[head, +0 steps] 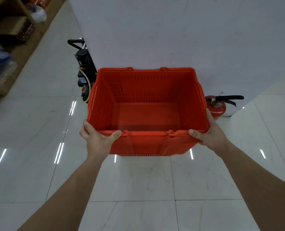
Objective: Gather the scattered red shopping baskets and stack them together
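A stack of red shopping baskets [146, 112] stands on the white tiled floor against a white wall, its several nested rims showing along the near side. The top basket is empty inside. My left hand [98, 137] grips the near left corner of the rim, thumb on top. At the near right corner my right hand [208, 132] holds the rim the same way.
A red fire extinguisher [219, 105] stands just right of the stack. A black hand trolley with equipment [84, 72] leans on the wall at the stack's left. Wooden shelves with goods [10, 35] run along the far left. Glossy floor [138, 189] spreads in front.
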The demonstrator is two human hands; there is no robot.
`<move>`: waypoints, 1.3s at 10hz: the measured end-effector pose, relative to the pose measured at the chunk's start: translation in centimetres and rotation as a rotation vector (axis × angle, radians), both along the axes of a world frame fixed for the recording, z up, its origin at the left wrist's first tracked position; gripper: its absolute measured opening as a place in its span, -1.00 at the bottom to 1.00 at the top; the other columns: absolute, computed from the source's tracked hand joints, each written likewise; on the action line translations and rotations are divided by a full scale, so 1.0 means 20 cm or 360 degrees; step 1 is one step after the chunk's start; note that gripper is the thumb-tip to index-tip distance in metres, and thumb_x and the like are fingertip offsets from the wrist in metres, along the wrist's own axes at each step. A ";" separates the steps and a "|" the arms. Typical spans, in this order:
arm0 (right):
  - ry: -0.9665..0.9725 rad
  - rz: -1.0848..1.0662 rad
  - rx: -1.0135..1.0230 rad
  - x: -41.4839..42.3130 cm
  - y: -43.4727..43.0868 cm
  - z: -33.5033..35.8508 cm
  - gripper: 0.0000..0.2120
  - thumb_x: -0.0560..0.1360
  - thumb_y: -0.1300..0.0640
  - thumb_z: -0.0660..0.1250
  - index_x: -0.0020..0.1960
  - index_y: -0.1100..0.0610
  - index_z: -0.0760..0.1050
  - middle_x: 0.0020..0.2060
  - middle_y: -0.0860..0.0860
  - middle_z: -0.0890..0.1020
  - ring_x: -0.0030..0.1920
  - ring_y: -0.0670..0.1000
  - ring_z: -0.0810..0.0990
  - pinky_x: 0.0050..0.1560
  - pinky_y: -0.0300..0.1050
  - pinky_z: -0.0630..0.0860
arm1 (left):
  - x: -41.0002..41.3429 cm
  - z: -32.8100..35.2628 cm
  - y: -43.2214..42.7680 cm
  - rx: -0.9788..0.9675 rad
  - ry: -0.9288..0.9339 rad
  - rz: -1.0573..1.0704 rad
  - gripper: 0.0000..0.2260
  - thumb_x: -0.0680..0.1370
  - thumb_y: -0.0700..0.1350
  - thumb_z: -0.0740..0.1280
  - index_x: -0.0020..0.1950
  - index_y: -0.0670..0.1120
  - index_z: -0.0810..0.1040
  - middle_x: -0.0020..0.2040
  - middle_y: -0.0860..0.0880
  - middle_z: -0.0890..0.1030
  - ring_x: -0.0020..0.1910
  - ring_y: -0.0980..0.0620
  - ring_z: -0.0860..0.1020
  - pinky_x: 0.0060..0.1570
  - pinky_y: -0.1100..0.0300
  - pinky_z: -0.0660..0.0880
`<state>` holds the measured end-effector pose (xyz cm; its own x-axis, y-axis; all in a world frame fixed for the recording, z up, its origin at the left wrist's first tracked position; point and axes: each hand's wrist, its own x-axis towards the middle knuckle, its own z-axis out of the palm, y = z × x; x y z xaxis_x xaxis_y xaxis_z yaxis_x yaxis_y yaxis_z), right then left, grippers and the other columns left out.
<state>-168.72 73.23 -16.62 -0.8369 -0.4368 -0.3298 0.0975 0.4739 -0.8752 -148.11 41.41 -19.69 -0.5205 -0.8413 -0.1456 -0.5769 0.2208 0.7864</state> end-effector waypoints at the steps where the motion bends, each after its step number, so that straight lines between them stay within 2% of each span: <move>1: 0.0080 0.0033 0.0062 0.01 0.01 -0.02 0.06 0.33 -0.11 0.56 0.55 -0.37 -0.10 0.42 0.00 0.41 0.34 0.19 0.47 0.18 0.35 0.53 | 0.01 0.00 0.02 -0.0005 -0.0015 0.0010 0.21 0.18 0.26 0.57 0.57 -0.03 -0.11 0.51 -0.18 0.01 0.39 -0.24 0.31 0.27 -0.11 0.42; 2: 0.0115 0.0030 0.0086 0.00 0.02 -0.02 0.04 0.30 -0.18 0.55 0.50 -0.47 -0.11 0.25 -0.22 0.46 0.22 0.06 0.51 0.11 0.12 0.60 | 0.00 0.02 0.02 0.0023 -0.0127 0.0034 0.19 0.20 0.23 0.61 0.57 -0.03 -0.09 0.51 -0.18 0.02 0.37 -0.27 0.34 0.25 -0.13 0.43; 3: 0.0210 0.0086 0.0149 0.00 0.02 0.01 0.01 0.29 -0.25 0.52 0.45 -0.52 -0.13 0.16 -0.33 0.43 0.15 -0.02 0.47 0.12 0.03 0.51 | 0.01 0.08 0.04 0.0012 -0.0243 0.0040 0.18 0.19 0.28 0.59 0.57 0.01 -0.07 0.52 -0.18 0.06 0.35 -0.30 0.39 0.21 -0.17 0.46; 4: 0.0238 0.0142 0.0195 0.01 0.03 0.04 0.04 0.27 -0.24 0.54 0.53 -0.36 -0.07 0.27 -0.14 0.46 0.18 0.01 0.48 0.19 0.09 0.47 | 0.04 0.15 0.05 0.0019 -0.0388 0.0015 0.18 0.19 0.32 0.57 0.58 0.01 -0.06 0.52 -0.19 0.11 0.35 -0.30 0.41 0.22 -0.19 0.46; 5: 0.0270 0.0127 0.0327 0.00 0.01 0.07 0.12 0.21 -0.22 0.61 0.57 -0.22 0.00 0.46 0.02 0.34 0.39 0.14 0.41 0.30 0.29 0.45 | 0.09 0.20 0.02 -0.0052 -0.0492 -0.0029 0.15 0.21 0.32 0.57 0.59 -0.03 0.01 0.50 -0.17 0.20 0.36 -0.26 0.43 0.25 -0.20 0.46; 6: 0.0304 0.0098 0.0520 0.01 -0.02 0.05 0.24 0.18 -0.31 0.58 0.62 -0.06 -0.09 0.58 0.03 0.11 0.52 0.15 0.22 0.41 0.28 0.33 | 0.12 0.21 0.00 -0.0148 -0.0488 -0.0085 0.05 0.23 0.30 0.57 0.55 -0.04 0.15 0.43 -0.15 0.37 0.34 -0.21 0.46 0.23 -0.24 0.48; 7: 0.0380 0.0091 0.0578 0.01 -0.02 -0.02 0.24 0.27 -0.28 0.54 0.63 0.01 -0.20 0.62 0.00 -0.06 0.58 0.10 0.06 0.47 0.14 0.19 | 0.11 0.17 0.01 -0.0242 -0.0418 -0.0042 -0.06 0.27 0.24 0.57 0.51 -0.01 0.22 0.37 -0.11 0.44 0.28 -0.19 0.51 0.19 -0.21 0.51; 8: 0.0395 0.0123 0.0581 0.01 -0.01 -0.04 0.21 0.31 -0.29 0.51 0.62 0.03 -0.23 0.62 0.00 -0.11 0.59 0.09 0.03 0.48 0.12 0.17 | 0.12 0.15 0.02 -0.0289 -0.0386 -0.0037 -0.14 0.30 0.24 0.55 0.48 0.03 0.25 0.32 -0.10 0.48 0.24 -0.18 0.53 0.13 -0.19 0.52; 9: 0.0422 0.0139 0.0751 0.06 -0.01 0.03 0.15 0.36 -0.31 0.46 0.62 0.02 -0.22 0.62 0.05 -0.07 0.57 0.18 0.09 0.45 0.23 0.24 | 0.15 0.22 0.06 -0.0310 -0.0513 -0.0104 -0.19 0.32 0.28 0.51 0.45 0.00 0.32 0.33 -0.13 0.48 0.24 -0.18 0.52 0.13 -0.18 0.51; 10: 0.0427 0.0151 0.0749 0.17 0.05 0.20 0.01 0.39 -0.29 0.44 0.60 -0.08 -0.08 0.53 0.08 0.25 0.45 0.25 0.32 0.30 0.34 0.42 | 0.19 0.41 0.15 -0.0443 -0.0662 -0.0243 -0.19 0.36 0.33 0.43 0.50 0.01 0.31 0.44 -0.05 0.38 0.36 -0.11 0.43 0.20 -0.17 0.49; 11: 0.0496 0.0201 0.0862 0.30 0.13 0.48 -0.06 0.39 -0.27 0.43 0.57 -0.16 -0.05 0.40 0.05 0.40 0.35 0.23 0.41 0.20 0.29 0.49 | 0.24 0.69 0.25 -0.0502 -0.0681 -0.0496 -0.21 0.37 0.36 0.38 0.51 0.05 0.31 0.46 0.02 0.37 0.40 -0.05 0.38 0.24 -0.11 0.47; 12: 0.0529 0.0161 0.0967 0.41 0.18 0.89 -0.01 0.41 -0.29 0.40 0.61 -0.08 -0.11 0.45 0.08 0.34 0.41 0.23 0.33 0.24 0.23 0.46 | 0.31 1.08 0.37 -0.0541 -0.0721 -0.0699 -0.18 0.38 0.39 0.33 0.54 0.05 0.25 0.49 0.04 0.34 0.42 -0.02 0.36 0.27 -0.08 0.46; 13: 0.0698 0.0208 0.1000 0.57 0.21 1.30 -0.09 0.39 -0.31 0.39 0.57 -0.08 0.02 0.42 0.05 0.36 0.39 0.21 0.34 0.19 0.20 0.49 | 0.41 1.48 0.49 -0.0665 -0.0749 -0.0823 -0.17 0.39 0.40 0.30 0.56 0.05 0.20 0.50 0.06 0.32 0.40 -0.02 0.38 0.24 -0.04 0.48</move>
